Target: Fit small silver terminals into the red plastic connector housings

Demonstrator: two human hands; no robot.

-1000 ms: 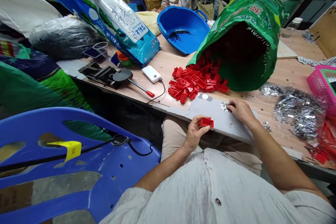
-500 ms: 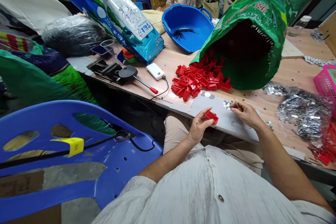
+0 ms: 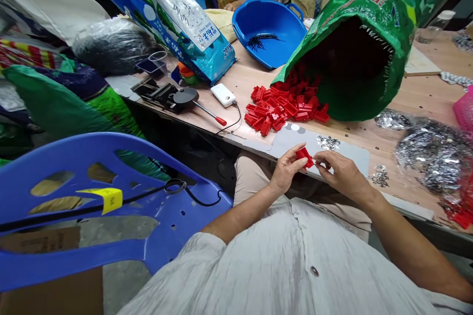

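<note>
My left hand [image 3: 286, 172] pinches a small red plastic part [image 3: 305, 155] at the table's near edge. My right hand [image 3: 340, 172] has its fingers pinched together against the right side of that part; what they hold is too small to name. Both hands hover over a grey sheet [image 3: 351, 155] that carries a little heap of silver metal bits [image 3: 328, 142]. Behind it, a pile of red plastic parts [image 3: 283, 108] spills from a tipped green woven sack [image 3: 354, 44].
A blue basin [image 3: 269, 29] holds dark bits at the back. A white power bank [image 3: 223, 94], a black hand press with a red-tipped lever [image 3: 177, 97] and a blue-white bag [image 3: 173, 15] lie left. Silver scrap [image 3: 432, 152] lies right. A blue plastic chair [image 3: 111, 202] stands near left. Another person sits beyond the basin.
My right hand left the heap of silver bits and came back to meet my left hand at the red part. The left hand lifted the part slightly.
</note>
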